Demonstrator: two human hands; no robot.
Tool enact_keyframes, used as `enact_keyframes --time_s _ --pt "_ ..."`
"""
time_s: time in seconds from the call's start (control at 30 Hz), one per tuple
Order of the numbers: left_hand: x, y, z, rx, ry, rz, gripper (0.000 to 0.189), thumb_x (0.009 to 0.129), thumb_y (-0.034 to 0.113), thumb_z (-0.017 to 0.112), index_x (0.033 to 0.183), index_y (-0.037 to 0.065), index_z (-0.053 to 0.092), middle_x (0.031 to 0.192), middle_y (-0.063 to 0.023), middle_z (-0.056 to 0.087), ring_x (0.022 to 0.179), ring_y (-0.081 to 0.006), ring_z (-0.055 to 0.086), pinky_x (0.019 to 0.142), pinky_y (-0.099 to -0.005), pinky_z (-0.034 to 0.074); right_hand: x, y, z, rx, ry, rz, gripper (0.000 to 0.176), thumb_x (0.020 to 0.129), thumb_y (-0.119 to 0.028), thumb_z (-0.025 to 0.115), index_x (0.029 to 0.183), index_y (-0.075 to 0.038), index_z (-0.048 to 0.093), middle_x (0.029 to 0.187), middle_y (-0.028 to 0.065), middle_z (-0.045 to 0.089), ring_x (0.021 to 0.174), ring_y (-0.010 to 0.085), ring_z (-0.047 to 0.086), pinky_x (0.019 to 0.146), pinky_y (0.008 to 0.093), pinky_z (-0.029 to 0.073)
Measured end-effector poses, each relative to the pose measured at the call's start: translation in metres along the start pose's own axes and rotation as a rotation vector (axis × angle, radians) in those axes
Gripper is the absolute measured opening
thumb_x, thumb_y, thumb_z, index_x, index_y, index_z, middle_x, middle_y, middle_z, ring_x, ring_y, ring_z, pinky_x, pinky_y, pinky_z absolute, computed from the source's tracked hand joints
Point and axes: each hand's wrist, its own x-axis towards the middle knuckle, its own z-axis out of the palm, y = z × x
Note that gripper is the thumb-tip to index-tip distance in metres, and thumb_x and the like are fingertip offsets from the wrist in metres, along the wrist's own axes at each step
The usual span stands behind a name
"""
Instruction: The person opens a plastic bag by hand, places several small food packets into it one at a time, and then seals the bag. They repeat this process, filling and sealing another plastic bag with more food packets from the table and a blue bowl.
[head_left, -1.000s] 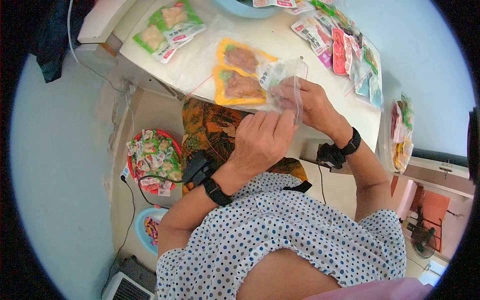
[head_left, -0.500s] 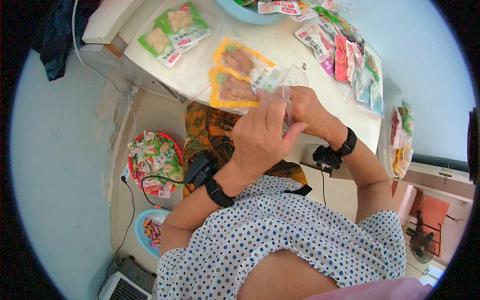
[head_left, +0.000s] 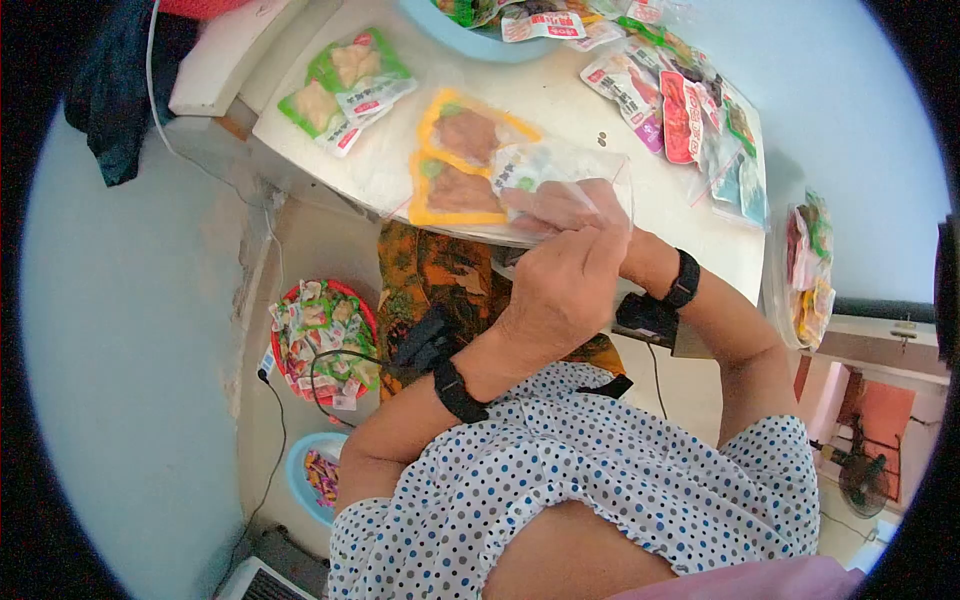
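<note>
A clear plastic bag [head_left: 610,175] lies at the table's near edge, and two yellow-edged food packets [head_left: 460,190] show through its film. White printed packaging [head_left: 530,165] overlaps their right side. My left hand [head_left: 565,285] is closed, pinching the bag's edge near its right end. Behind the film, my right hand [head_left: 585,205] stretches its fingers leftward over the packets' right side; the fingertips are slightly blurred. To the left lie two green-edged food packets [head_left: 355,65] with white labels.
A light-blue basin [head_left: 470,45] of packets stands at the back of the white table [head_left: 530,90]. Several packets [head_left: 680,115] are piled on the right. Below left are a red basket [head_left: 325,335] of packets and a blue tub [head_left: 300,480]. A cable [head_left: 275,425] runs along the floor.
My right hand's fingers have extended leftward under the film. My left hand has moved right and closed on the bag's edge. The yellow packets sit slightly further left in view.
</note>
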Motion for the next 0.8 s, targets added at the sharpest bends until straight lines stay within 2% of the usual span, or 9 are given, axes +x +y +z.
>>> enact_keyframes --time_s 0.03,0.13,0.23,0.33,0.43,0.53,0.63,0.73,0.8 --pt "0.002 0.001 0.001 -0.019 0.004 0.026 0.021 0.081 0.003 0.062 0.101 0.0 0.06 0.079 -0.0165 0.062 0.069 -0.0332 0.063 0.058 -0.042 0.051 0.002 -0.003 -0.001 -0.04 -0.061 0.044 0.038 0.085 -0.023 0.066 0.122 -0.016 0.06 0.071 0.0076 0.057 0.06 0.0274 0.058 0.051 0.0405 0.043" --pt "0.005 0.001 0.002 -0.016 0.026 0.081 0.022 0.078 0.002 0.06 0.101 -0.001 0.061 0.078 -0.0158 0.061 0.067 -0.0327 0.063 0.058 -0.0414 0.051 0.007 -0.003 0.006 0.07 0.069 0.009 0.032 0.084 -0.022 0.065 0.115 -0.012 0.06 0.072 0.0076 0.057 0.064 0.0286 0.058 0.054 0.0403 0.043" --pt "0.002 0.001 0.003 -0.054 -0.027 0.109 0.022 0.077 0.002 0.059 0.099 0.0 0.061 0.074 -0.0134 0.06 0.065 -0.0313 0.062 0.057 -0.0404 0.051 0.02 -0.007 -0.002 0.061 0.054 -0.072 0.028 0.083 -0.023 0.066 0.107 -0.01 0.058 0.08 0.008 0.057 0.07 0.0298 0.058 0.059 0.0387 0.044" --pt "0.005 0.004 -0.006 -0.049 -0.118 0.109 0.021 0.076 0.002 0.059 0.097 0.0 0.06 0.072 -0.0116 0.058 0.063 -0.0295 0.062 0.056 -0.0393 0.051 0.029 -0.01 -0.001 -0.096 0.034 -0.098 0.028 0.08 -0.022 0.067 0.102 -0.009 0.057 0.088 0.0081 0.057 0.075 0.0311 0.057 0.063 0.0388 0.045" --pt "0.001 0.002 -0.01 -0.022 -0.126 0.101 0.018 0.078 0.002 0.06 0.096 0.001 0.06 0.069 -0.0106 0.056 0.06 -0.0284 0.06 0.053 -0.0385 0.05 0.036 -0.012 -0.002 -0.036 0.054 -0.081 0.029 0.079 -0.018 0.067 0.103 -0.007 0.056 0.098 0.009 0.057 0.081 0.0309 0.059 0.067 0.0407 0.048" --pt "-0.004 -0.003 -0.015 0.027 -0.115 0.063 0.016 0.08 0.003 0.062 0.096 0.001 0.06 0.068 -0.0104 0.055 0.058 -0.0283 0.059 0.05 -0.0383 0.048 0.039 -0.02 -0.015 0.024 0.128 -0.035 0.034 0.079 -0.014 0.066 0.11 -0.007 0.055 0.109 0.0105 0.058 0.089 0.0304 0.061 0.071 0.0417 0.051" --pt "-0.003 -0.004 -0.017 0.022 -0.108 0.057 0.014 0.082 0.005 0.064 0.096 0.002 0.06 0.066 -0.01 0.054 0.057 -0.0287 0.058 0.049 -0.0384 0.047 0.035 -0.014 -0.008 -0.124 0.068 0.03 0.042 0.08 -0.011 0.064 0.119 -0.007 0.052 0.12 0.0117 0.055 0.093 0.0317 0.062 0.073 0.0394 0.054" --pt "-0.003 -0.003 -0.017 0.017 -0.127 0.044 0.015 0.082 0.004 0.065 0.096 0.002 0.06 0.068 -0.0106 0.056 0.058 -0.0289 0.059 0.05 -0.0387 0.048 0.032 -0.005 -0.006 -0.093 0.062 -0.005 0.048 0.08 -0.009 0.062 0.127 -0.01 0.049 0.123 0.0109 0.055 0.088 0.0327 0.064 0.069 0.0379 0.055" --pt "-0.002 -0.004 -0.016 0.011 -0.116 0.043 0.015 0.082 0.004 0.066 0.096 0.002 0.06 0.069 -0.0114 0.057 0.059 -0.0292 0.06 0.051 -0.0387 0.048 0.032 -0.004 -0.011 -0.106 0.084 0.008 0.05 0.079 -0.009 0.061 0.128 -0.011 0.049 0.119 0.0098 0.056 0.083 0.0318 0.064 0.066 0.0372 0.055"
